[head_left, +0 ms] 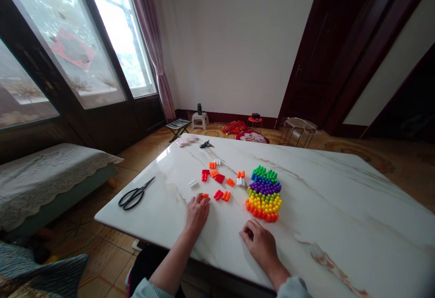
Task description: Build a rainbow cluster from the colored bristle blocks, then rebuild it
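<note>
In the head view, the left hand [197, 212] is laid on the white marble counter [340, 207] with the fingers stretched forward and close together, and an orange peg piece [204, 195] is touched by its fingertips; nothing is seen to be gripped, though whether a piece lies under the palm cannot be told. The right hand [260, 243] is rested on the counter with the fingers curled inward, and whether something small is held inside cannot be told. The rainbow peg assembly [264, 193] is found just ahead of the right hand and slightly to its right, its long axis running away from the person, with the orange row nearest and the green row farthest. The right hand is judged to be the nearer one to this assembly, while the left hand is the nearer one to the loose red and orange pieces [221, 194], which are scattered between the left hand and the assembly. More loose pieces, white ones [241, 181] among them, are placed farther ahead. A pair of black scissors [135, 194] is lying well apart to the left, near the counter edge.
</note>
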A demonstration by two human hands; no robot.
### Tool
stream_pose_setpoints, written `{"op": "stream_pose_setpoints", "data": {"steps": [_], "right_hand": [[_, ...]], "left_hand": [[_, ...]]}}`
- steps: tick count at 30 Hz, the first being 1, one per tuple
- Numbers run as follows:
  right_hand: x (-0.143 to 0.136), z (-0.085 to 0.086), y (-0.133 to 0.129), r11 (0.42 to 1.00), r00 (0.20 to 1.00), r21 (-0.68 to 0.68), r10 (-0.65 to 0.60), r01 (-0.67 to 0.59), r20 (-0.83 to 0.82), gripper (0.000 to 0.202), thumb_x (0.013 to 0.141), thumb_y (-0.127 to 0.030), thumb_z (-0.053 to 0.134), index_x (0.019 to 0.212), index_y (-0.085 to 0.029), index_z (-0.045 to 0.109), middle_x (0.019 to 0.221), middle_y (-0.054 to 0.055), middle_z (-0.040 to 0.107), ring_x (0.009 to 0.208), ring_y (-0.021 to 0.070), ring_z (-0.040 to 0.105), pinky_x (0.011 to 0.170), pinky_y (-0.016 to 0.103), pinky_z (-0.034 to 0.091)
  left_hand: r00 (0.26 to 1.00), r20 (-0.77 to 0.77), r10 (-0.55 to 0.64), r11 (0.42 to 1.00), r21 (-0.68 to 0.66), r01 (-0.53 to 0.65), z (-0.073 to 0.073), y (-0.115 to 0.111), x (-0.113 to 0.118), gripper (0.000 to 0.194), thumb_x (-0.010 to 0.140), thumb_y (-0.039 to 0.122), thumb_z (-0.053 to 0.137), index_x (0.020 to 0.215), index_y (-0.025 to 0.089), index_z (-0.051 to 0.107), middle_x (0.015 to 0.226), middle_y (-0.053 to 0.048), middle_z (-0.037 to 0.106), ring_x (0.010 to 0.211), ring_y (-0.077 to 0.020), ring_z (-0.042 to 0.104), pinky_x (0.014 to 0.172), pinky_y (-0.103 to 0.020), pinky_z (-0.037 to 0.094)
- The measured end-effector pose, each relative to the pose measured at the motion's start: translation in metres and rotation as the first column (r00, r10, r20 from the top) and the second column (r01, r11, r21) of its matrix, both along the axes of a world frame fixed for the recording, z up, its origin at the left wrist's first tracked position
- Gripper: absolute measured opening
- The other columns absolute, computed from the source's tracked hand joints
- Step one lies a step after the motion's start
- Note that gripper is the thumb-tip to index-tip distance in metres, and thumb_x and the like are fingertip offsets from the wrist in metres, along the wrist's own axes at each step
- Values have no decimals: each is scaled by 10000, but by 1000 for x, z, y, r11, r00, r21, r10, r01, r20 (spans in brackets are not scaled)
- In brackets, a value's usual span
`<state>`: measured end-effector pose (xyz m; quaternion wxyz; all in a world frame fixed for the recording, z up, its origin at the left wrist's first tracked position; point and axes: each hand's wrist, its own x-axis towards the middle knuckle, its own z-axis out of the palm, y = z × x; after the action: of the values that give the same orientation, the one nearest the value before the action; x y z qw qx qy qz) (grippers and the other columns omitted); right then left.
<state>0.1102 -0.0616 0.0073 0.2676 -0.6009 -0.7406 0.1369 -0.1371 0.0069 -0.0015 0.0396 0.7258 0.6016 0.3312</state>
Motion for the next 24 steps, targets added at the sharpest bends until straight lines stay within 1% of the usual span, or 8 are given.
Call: {"op": "stream_pose_setpoints", "data": {"steps": [3,5,8,10,14,19,21,24], "right_hand": [[-2,-1,2,999,996,-26,-27,25,-79,140,826,-307,540,733,-224,604,746,-6,644,663,138,609,622,233,416],[-5,-1,3,996,979,-64,-71,60,-190,141,817,-327,557,867,-229,646,794,0,665,659,144,616,631,242,449],[-10,2,2,996,919,-71,-75,51,-387,326,816,-311,551,1118,-210,623,949,37,676,655,140,614,649,254,497],[-12,5,0,999,897,-37,-24,9,-441,330,825,-249,515,1132,-205,626,1008,55,668,737,151,628,688,255,509],[-11,17,-7,1000,967,-10,-5,3,-253,308,774,-104,490,994,-231,665,951,34,667,854,175,627,749,258,492],[-14,25,-8,998,998,24,-66,66,6,297,781,-49,457,938,-208,652,906,51,654,854,188,624,770,268,476],[-16,25,-8,996,996,39,-81,80,23,297,795,-40,438,930,-201,648,892,56,657,844,184,629,771,263,472],[-9,22,-9,994,996,63,-84,85,-23,220,798,-99,504,934,-203,643,889,49,668,842,185,633,763,258,472]], "left_hand": [[974,220,-49,998,-18,54,6,-12,10,220,868,179,448,923,204,659,944,-66,640,817,-182,620,785,-326,499],[920,370,-132,986,-48,161,11,-22,26,191,864,190,454,885,205,643,887,-42,655,796,-162,625,771,-290,489],[825,504,-257,925,-119,361,15,-39,56,144,833,219,528,955,204,604,862,-18,677,762,-147,620,746,-261,477],[782,555,-283,890,-153,430,16,-48,74,189,841,239,529,1024,201,561,825,-8,679,705,-138,615,697,-247,468],[806,524,-276,892,-174,418,11,-54,93,180,904,251,412,1035,202,525,671,9,649,616,-151,616,629,-248,447],[890,368,-269,920,-175,351,5,-57,106,274,900,227,382,1135,198,519,702,-33,672,666,-201,659,639,-280,459],[870,397,-291,913,-158,377,4,-59,110,336,903,244,396,1221,194,489,713,-34,669,677,-200,660,656,-287,473],[777,546,-312,878,-147,456,3,-59,111,419,911,305,434,1319,207,416,797,-33,675,651,-162,646,654,-271,494]]}}
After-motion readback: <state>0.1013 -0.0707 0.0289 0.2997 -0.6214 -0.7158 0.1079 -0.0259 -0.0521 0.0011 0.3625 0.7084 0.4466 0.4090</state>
